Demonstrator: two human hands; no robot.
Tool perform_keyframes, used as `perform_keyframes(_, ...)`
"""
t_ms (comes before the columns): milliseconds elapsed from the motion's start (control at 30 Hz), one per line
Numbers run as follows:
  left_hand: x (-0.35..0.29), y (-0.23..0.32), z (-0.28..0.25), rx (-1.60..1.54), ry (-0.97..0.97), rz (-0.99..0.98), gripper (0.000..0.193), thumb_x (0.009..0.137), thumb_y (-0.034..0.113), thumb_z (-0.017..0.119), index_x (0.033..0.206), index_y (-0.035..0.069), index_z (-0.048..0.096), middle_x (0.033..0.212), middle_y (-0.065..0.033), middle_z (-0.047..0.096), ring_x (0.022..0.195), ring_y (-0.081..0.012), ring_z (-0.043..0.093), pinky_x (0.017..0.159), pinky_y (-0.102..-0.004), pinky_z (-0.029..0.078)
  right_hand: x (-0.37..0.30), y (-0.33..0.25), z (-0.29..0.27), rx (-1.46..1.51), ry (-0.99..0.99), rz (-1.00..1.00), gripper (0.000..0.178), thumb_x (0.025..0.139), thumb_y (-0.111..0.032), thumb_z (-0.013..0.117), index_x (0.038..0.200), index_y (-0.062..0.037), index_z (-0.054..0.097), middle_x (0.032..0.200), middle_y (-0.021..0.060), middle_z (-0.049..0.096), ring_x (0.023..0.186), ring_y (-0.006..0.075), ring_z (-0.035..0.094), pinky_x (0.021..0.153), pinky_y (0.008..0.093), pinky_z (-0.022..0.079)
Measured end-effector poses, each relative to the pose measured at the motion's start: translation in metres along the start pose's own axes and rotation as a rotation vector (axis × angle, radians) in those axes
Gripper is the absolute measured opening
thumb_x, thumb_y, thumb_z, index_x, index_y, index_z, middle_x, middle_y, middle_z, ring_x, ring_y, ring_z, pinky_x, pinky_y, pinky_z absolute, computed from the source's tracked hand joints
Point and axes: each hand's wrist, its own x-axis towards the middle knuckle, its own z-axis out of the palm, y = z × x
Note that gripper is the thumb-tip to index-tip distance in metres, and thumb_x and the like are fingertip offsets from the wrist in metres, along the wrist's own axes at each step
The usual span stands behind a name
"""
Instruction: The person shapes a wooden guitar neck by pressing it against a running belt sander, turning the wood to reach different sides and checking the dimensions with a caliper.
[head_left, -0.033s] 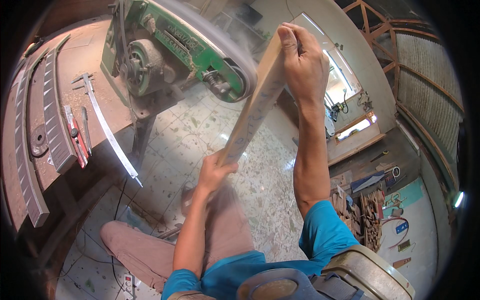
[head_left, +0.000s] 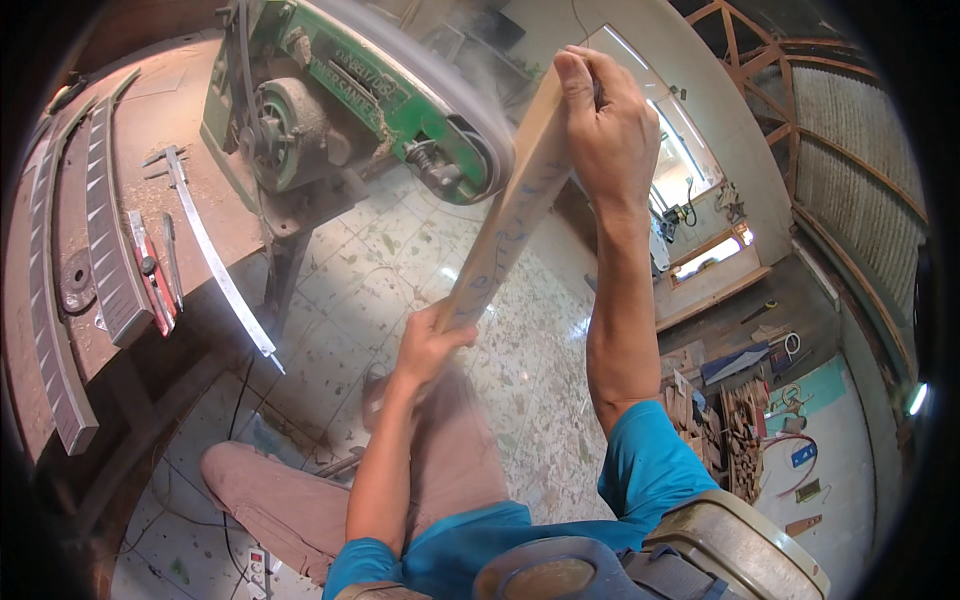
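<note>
A long wooden board (head_left: 515, 215) with handwritten blue marks on one face slants up and away from me. Its near end is gripped by my left hand (head_left: 428, 350), fingers wrapped round the wood. At the upper end my right hand (head_left: 608, 125) is closed over the edge, thumb on the near side. The board's left edge lies against the rounded nose of a green belt sander (head_left: 440, 165), whose belt (head_left: 455, 95) looks smeared by motion. Whether the edge presses hard on the belt I cannot tell.
On the workbench (head_left: 180, 90) at left lie a caliper (head_left: 205, 225), a red utility knife (head_left: 150, 268), a washer-like disc (head_left: 77, 280) and dark curved strips (head_left: 110, 240). A power strip (head_left: 257, 572) and cables rest on the tiled floor (head_left: 400, 240). Wood offcuts (head_left: 745, 420) are stacked at right.
</note>
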Motion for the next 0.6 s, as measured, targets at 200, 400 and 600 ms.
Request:
perform_keyframes(200, 0.000, 0.006, 0.003, -0.186, -0.126, -0.071, 0.047, 0.080, 0.024, 0.080, 0.110, -0.010, 0.068, 0.087, -0.0133, 0.071, 0.076, -0.0193, 0.068, 0.069, -0.0328, 0.055, -0.002, -0.008, 0.001, -0.261, -0.006, -0.001, 0.046, 0.100, -0.053, 0.060, 0.106, -0.0105, 0.076, 0.100, 0.0120, 0.075, 0.081, 0.0343, 0.075, 0.071, 0.0448, 0.058)
perform_keyframes(400, 0.002, -0.001, 0.000, -0.289, -0.215, -0.120, 0.054, 0.081, 0.021, 0.082, 0.123, -0.010, 0.066, 0.094, -0.0103, 0.070, 0.080, -0.0172, 0.065, 0.074, -0.0312, 0.053, 0.001, -0.014, 0.001, -0.255, -0.034, 0.000, 0.042, 0.101, -0.049, 0.062, 0.109, -0.0105, 0.076, 0.100, 0.0130, 0.075, 0.081, 0.0336, 0.075, 0.073, 0.0433, 0.059)
perform_keyframes(600, 0.006, -0.018, 0.010, -0.073, -0.030, 0.018, 0.051, 0.082, 0.021, 0.080, 0.121, -0.008, 0.066, 0.097, -0.0083, 0.069, 0.087, -0.0167, 0.064, 0.078, -0.0313, 0.052, 0.010, 0.000, 0.003, 0.296, -0.083, 0.034, 0.037, 0.103, -0.041, 0.061, 0.117, -0.0098, 0.075, 0.102, 0.0104, 0.075, 0.086, 0.0234, 0.072, 0.078, 0.0357, 0.056)
